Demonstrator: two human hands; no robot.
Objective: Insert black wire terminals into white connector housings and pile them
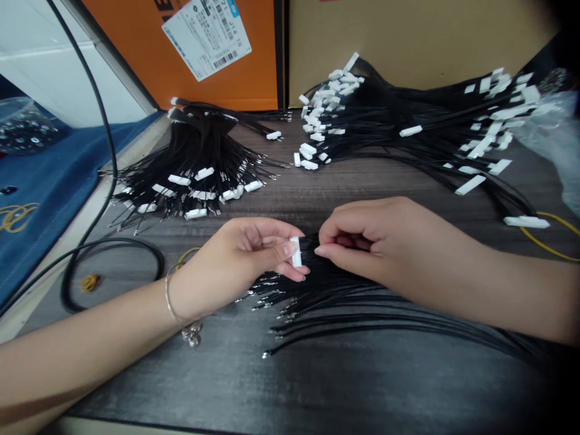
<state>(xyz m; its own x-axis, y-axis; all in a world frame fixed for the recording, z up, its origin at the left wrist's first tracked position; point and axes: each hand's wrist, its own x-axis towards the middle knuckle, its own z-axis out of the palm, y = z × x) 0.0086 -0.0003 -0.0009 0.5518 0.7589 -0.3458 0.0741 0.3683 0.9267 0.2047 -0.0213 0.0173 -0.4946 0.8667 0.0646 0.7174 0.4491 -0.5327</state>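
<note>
Between the thumb and fingers of my left hand (254,254) is a small white plug connector (296,251). My right hand (371,235) is just to its right, thumb and index finger pinched together at black wires that run to the connector. Whether the pinch holds one wire or several, I cannot tell. Under both hands lies a spread of loose black wires (353,326) with metal terminals at their left ends. A silver bracelet with charms (192,333) hangs at my left wrist.
Black wires with white connectors (203,145) lie at the back left. A larger pile of wired connectors (380,115) sits back right. Behind stand an orange box (254,72) and a brown carton (408,42). A black cable (109,139) loops at left, near yellow rubber bands (89,282).
</note>
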